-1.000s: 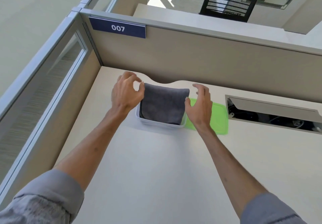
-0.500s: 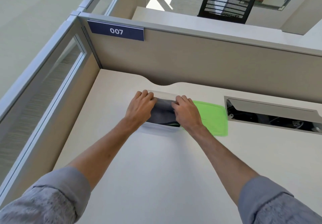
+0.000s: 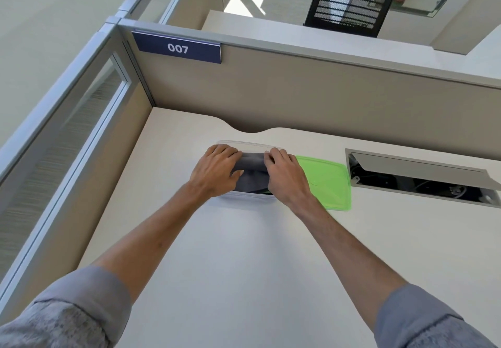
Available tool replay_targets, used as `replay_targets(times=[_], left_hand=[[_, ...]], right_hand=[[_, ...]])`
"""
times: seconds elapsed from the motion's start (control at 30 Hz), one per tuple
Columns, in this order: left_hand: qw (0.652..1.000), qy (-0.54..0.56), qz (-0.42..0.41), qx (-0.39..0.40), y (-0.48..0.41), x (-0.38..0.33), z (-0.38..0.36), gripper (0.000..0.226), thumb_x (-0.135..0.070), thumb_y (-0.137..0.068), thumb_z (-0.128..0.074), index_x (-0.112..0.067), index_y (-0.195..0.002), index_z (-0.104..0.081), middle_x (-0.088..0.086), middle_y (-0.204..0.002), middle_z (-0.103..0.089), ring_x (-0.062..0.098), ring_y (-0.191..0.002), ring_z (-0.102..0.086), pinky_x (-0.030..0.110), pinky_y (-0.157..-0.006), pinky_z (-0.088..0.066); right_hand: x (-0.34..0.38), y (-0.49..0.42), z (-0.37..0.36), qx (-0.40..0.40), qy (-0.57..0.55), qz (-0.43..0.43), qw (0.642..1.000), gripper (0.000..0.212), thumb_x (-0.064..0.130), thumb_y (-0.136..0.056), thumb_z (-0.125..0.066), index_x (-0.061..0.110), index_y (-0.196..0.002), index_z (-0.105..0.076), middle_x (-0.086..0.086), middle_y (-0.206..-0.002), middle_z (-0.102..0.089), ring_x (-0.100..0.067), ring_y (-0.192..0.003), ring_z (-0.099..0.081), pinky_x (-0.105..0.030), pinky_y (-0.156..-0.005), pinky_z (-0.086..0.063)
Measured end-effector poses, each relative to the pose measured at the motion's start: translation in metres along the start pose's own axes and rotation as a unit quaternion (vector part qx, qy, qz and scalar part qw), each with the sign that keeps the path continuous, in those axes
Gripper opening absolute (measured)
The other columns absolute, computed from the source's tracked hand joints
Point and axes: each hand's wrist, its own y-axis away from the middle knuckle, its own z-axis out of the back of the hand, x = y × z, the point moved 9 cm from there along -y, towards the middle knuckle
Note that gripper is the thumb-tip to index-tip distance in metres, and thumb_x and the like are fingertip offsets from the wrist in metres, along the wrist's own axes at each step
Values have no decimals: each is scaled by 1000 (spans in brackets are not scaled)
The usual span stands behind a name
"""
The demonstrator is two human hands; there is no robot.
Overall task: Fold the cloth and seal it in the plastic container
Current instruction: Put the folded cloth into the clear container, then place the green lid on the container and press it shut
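Grey cloth point(image 3: 250, 174) lies folded inside the clear plastic container point(image 3: 244, 198) on the worktop point(image 3: 244, 266), near the rear partition point(image 3: 298, 98). Its visible long axis runs left to right, parallel with the partition. Left hand point(image 3: 217, 170) rests palm down on the cloth's left part, right hand point(image 3: 284, 177) on its right part; only the middle strip shows between them. Both sets of fingers point(image 3: 226, 151) lie close together, curled over the cloth's far edge and pressing it down; whether they pinch fabric cannot be told. Green lid point(image 3: 329, 182) lies flat on the worktop just right of the container, partly under the right wrist.
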Motion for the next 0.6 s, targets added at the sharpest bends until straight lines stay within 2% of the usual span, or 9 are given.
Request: replay_targets(times=[0.13,0.27,0.33,0.4,0.47,0.6], left_hand=[[999,24,1,-22,7,-1,5,57,-48,-109,-61,-12,-153,-61,7,-157,-65,32,-147,-57,46,-128,-40],[997,51,22,-59,11,-7,15,59,-48,-113,-54,-10,-159,-57,8,-163,-60,31,-152,-53,46,-131,-39],[993,74,30,-82,15,-17,20,56,-43,-113,-55,-11,-159,-57,6,-162,-61,30,-150,-55,46,-128,-42],[989,94,31,-108,22,-33,23,49,-32,-112,-60,-11,-156,-60,6,-158,-64,31,-143,-60,47,-122,-47],[985,107,23,-131,29,-52,23,44,-19,-107,-63,-11,-150,-64,6,-152,-67,32,-136,-64,47,-114,-51],[980,120,-18,-155,41,-93,13,46,-6,-100,-65,-12,-146,-68,4,-144,-70,29,-135,-65,44,-110,-52]], right_hand=[[-8,12,16,-55,-73,-26,996,76,-6,-83,-62,4,-157,-53,-10,-147,-60,-34,-133,-57,-42,-113,-47],[-37,38,28,-119,-121,-106,980,80,-12,-74,-62,12,-150,-63,-5,-139,-65,-29,-124,-61,-44,-101,-50],[-62,61,20,-131,-162,-171,963,75,-16,-76,-58,14,-144,-69,-4,-133,-68,-29,-119,-65,-46,-96,-51],[-84,87,1,-107,-193,-231,948,64,-16,-84,-56,14,-138,-73,-4,-126,-72,-32,-114,-69,-46,-94,-52],[-96,111,-16,-76,-183,-251,948,53,-12,-89,-59,13,-132,-76,-4,-122,-75,-33,-113,-70,-45,-91,-54],[-93,132,-40,-20,-111,-185,976,37,0,-94,-69,13,-127,-78,-5,-124,-74,-33,-117,-67,-46,-92,-52]])
